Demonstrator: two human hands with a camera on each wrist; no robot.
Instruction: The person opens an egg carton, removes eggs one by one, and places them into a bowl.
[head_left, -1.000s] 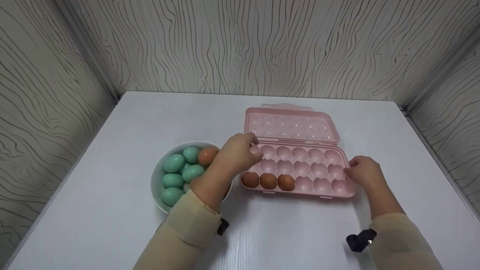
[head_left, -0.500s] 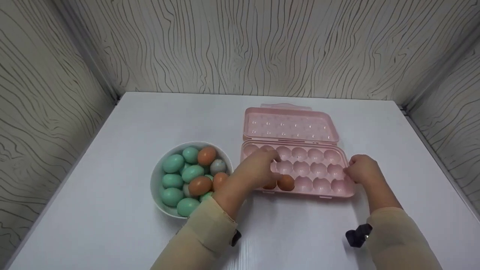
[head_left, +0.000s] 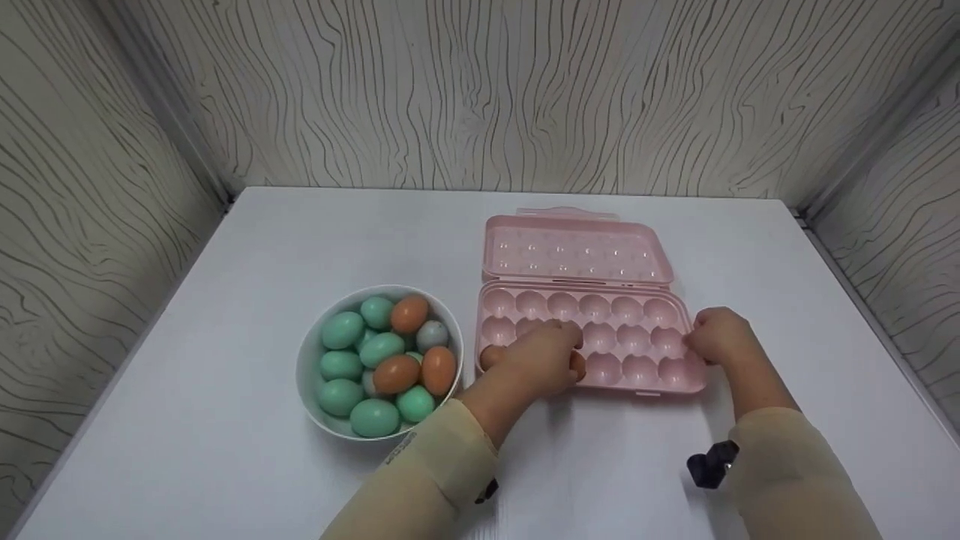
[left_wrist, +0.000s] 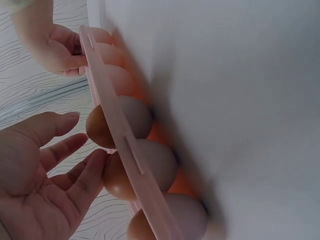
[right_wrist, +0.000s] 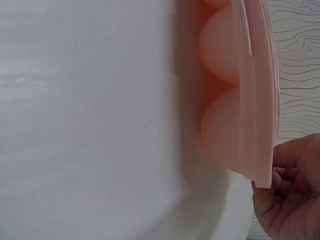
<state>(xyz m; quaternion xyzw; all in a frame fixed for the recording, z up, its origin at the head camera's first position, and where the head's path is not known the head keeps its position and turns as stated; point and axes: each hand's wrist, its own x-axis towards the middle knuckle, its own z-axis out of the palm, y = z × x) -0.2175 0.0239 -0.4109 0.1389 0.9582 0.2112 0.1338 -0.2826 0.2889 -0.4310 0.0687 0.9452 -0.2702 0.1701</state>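
A pink plastic egg carton (head_left: 660,386) stands with its lid (head_left: 577,259) folded back. Three brown eggs sit in its front row at the left end; the left wrist view shows the rightmost egg (left_wrist: 100,127), the middle egg (left_wrist: 120,180) and the leftmost egg (left_wrist: 141,227). Over them is my left hand (head_left: 536,360), fingers loosely bent with nothing between them; one fingertip appears to touch the middle egg. At the carton's right end my right hand (head_left: 720,335) pinches the rim between thumb and fingers, clearly seen in the right wrist view.
Left of the carton stands a white bowl (head_left: 311,409) heaped with green, brown and pale eggs. Both rest on a white table (head_left: 225,337). Wood-patterned panels (head_left: 450,97) enclose the back and sides.
My left hand has moved right and toward me, from the carton's back left corner to the front-row eggs, uncovering the bowl. My right hand stays on the rim.
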